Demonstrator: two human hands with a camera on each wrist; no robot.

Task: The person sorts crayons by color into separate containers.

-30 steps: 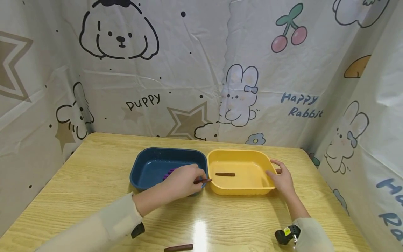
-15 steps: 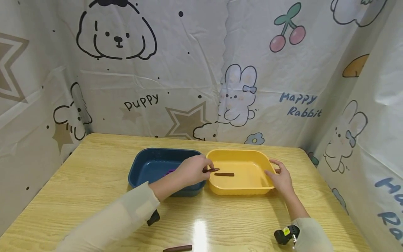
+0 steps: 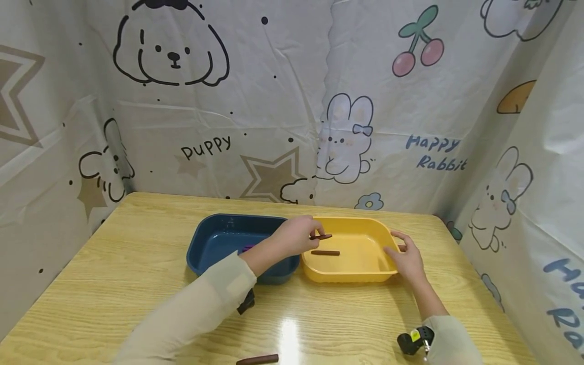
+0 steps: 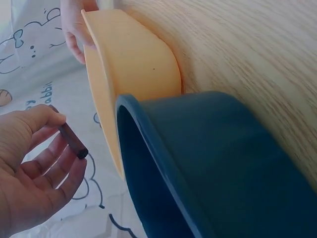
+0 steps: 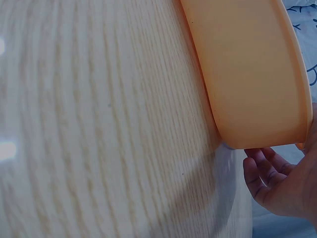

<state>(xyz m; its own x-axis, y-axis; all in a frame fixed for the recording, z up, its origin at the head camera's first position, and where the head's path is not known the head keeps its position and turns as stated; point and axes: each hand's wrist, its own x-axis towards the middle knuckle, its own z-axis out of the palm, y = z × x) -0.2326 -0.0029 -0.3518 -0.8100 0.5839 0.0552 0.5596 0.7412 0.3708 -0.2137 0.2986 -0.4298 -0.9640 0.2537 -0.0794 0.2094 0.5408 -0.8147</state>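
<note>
My left hand point(image 3: 297, 235) pinches a short brown stick point(image 3: 322, 236) by one end and holds it over the left part of the yellow tray point(image 3: 365, 276). In the left wrist view the thumb and forefinger hold the brown stick point(image 4: 73, 141) beside the yellow tray point(image 4: 133, 54). A second brown stick point(image 3: 325, 252) lies on the tray floor just below it. My right hand point(image 3: 407, 256) grips the yellow tray's right rim, with the right hand's fingers point(image 5: 267, 176) under the yellow tray's corner point(image 5: 257, 84). A blue tray point(image 3: 214, 243) stands touching the yellow one on its left.
A third brown stick point(image 3: 257, 359) lies on the wooden table point(image 3: 114, 274) near its front edge. Something purple point(image 3: 247, 248) shows inside the blue tray, mostly hidden by my left arm. Cartoon-print sheets wall in the table at the back and both sides.
My left hand has carried the brown stick up and to the right, from the trays' shared front edge to over the yellow tray. The right hand has stayed on the rim.
</note>
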